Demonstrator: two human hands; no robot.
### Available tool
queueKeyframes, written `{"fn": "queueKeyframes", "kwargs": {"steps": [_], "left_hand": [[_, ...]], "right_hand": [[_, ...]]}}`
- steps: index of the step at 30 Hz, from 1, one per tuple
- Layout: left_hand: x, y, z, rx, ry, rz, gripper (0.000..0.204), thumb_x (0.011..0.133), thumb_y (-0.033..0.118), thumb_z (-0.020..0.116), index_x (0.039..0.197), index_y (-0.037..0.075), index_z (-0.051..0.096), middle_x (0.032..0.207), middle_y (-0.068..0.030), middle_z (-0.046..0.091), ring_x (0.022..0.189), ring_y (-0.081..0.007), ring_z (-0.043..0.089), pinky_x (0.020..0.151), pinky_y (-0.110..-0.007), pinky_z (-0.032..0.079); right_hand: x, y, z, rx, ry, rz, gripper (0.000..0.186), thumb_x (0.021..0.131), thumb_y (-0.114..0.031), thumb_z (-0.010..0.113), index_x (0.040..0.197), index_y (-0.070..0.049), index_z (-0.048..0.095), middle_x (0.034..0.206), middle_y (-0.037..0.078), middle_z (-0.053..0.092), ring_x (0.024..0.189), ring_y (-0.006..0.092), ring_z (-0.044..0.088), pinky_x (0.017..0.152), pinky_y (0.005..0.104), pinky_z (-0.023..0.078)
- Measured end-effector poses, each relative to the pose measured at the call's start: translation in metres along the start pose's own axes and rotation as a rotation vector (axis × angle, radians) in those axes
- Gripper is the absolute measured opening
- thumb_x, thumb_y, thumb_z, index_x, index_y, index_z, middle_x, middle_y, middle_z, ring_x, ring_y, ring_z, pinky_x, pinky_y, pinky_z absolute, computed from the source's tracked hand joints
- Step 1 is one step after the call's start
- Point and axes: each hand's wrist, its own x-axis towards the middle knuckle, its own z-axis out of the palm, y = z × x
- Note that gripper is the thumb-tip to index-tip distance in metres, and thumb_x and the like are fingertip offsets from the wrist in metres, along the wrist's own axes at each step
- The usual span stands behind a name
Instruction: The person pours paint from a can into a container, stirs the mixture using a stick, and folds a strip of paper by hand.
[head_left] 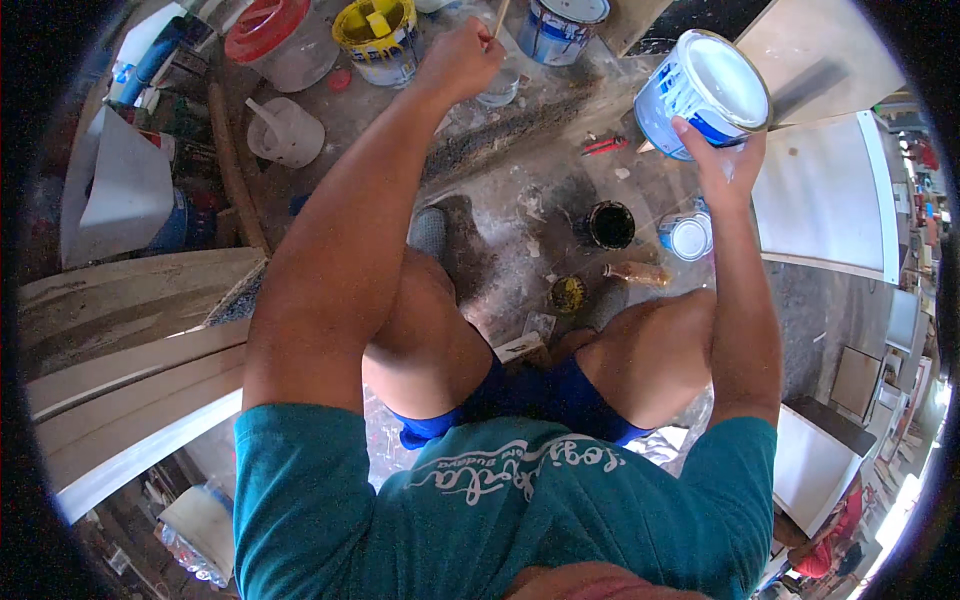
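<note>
I hold the round blue-and-white paint can [705, 93] up in my right hand [722, 160], fingers wrapped beneath it. My left hand [458, 60], well left of the can, fists a thin wooden stick [499, 20] over a small clear cup [499, 87]; I judge this a mixing step, calling for a steady tilt.

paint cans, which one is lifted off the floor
The blue-and-white paint can, tilted in the right hand. The yellow-rimmed can, another blue-and-white can and the small dark open can all sit on the floor.
</note>
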Motion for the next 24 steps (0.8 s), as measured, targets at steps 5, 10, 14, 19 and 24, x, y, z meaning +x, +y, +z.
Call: {"fn": "queueKeyframes", "kwargs": {"steps": [5,10,14,19,24], "left_hand": [[0.004,-0.006,0.003,0.055,0.005,-0.068,0.035,0.094,0.034,0.062,0.11,0.003,0.065,0.098,-0.0244,0.074,0.096,-0.0435,0.072,0.087,-0.053,0.054],[0.013,-0.023,0.002,0.042,-0.014,-0.033,0.035,0.097,0.037,0.063,0.12,0.011,0.065,0.104,-0.0215,0.074,0.101,-0.044,0.071,0.089,-0.053,0.054],[0.004,0.006,-0.006,0.172,-0.102,-0.075,0.032,0.099,0.029,0.058,0.117,0.003,0.064,0.101,-0.0233,0.073,0.092,-0.0427,0.07,0.083,-0.052,0.055],[0.004,0.005,-0.019,0.064,-0.054,-0.068,0.035,0.097,0.027,0.055,0.111,-0.004,0.063,0.101,-0.0318,0.07,0.096,-0.0507,0.067,0.083,-0.058,0.053],[0.009,-0.001,-0.02,0.148,-0.025,-0.102,0.032,0.095,0.026,0.058,0.113,0.001,0.065,0.102,-0.0286,0.072,0.097,-0.0456,0.07,0.082,-0.055,0.053]], "right_hand": [[0.0,0.019,0.015,0.056,-0.051,-0.07,0.078,0.073,-0.008,0.093,0.137,0.005,0.049,0.128,0.017,0.065,0.114,0.0235,0.065,0.1,0.0378,0.053],[0.006,0.01,0.04,-0.042,-0.122,-0.127,0.089,0.069,-0.015,0.096,0.14,0.003,0.045,0.13,0.016,0.063,0.118,0.0241,0.063,0.101,0.0383,0.052],[0.006,0.007,0.053,-0.054,-0.193,-0.147,0.092,0.067,-0.017,0.097,0.14,0.003,0.044,0.131,0.017,0.062,0.121,0.0257,0.062,0.104,0.0396,0.05],[0.01,0.003,0.077,-0.166,-0.2,-0.183,0.097,0.064,-0.022,0.098,0.14,0.004,0.043,0.131,0.018,0.062,0.121,0.0264,0.062,0.105,0.0389,0.049],[0.01,-0.002,0.096,-0.224,-0.24,-0.168,0.101,0.063,-0.025,0.099,0.141,0.004,0.043,0.132,0.018,0.062,0.121,0.0268,0.062,0.105,0.0393,0.049]]}}
